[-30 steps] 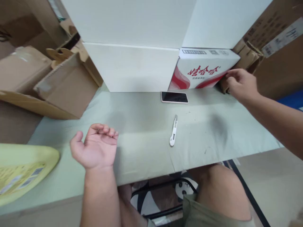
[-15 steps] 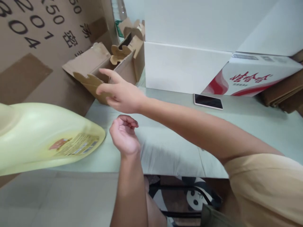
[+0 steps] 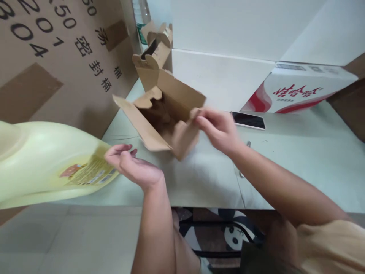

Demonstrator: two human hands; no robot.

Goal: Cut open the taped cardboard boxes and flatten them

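Observation:
My right hand (image 3: 216, 127) pinches an end flap of an open cardboard box (image 3: 176, 93), whose inside faces me over the middle of the table. The box is tilted, its flaps spread, and the flap in my fingers is blurred. My left hand (image 3: 132, 163) holds nothing; its fingers are loosely curled and apart, close to the base of a large pale yellow jug (image 3: 57, 152) lying at the left. Behind my right forearm, a white utility knife (image 3: 248, 145) is mostly hidden on the table.
A phone (image 3: 249, 120) lies before a white carton with red print (image 3: 299, 89). White panels (image 3: 222, 76) stand at the back. Another cardboard box (image 3: 159, 47) is behind the held one, near a plastic bottle (image 3: 141, 19). A big printed carton (image 3: 71, 76) stands left.
The view has turned left. My right hand went from the right side across to the cardboard box, took its flap and drew it toward the middle. My left hand moved nearer the jug.

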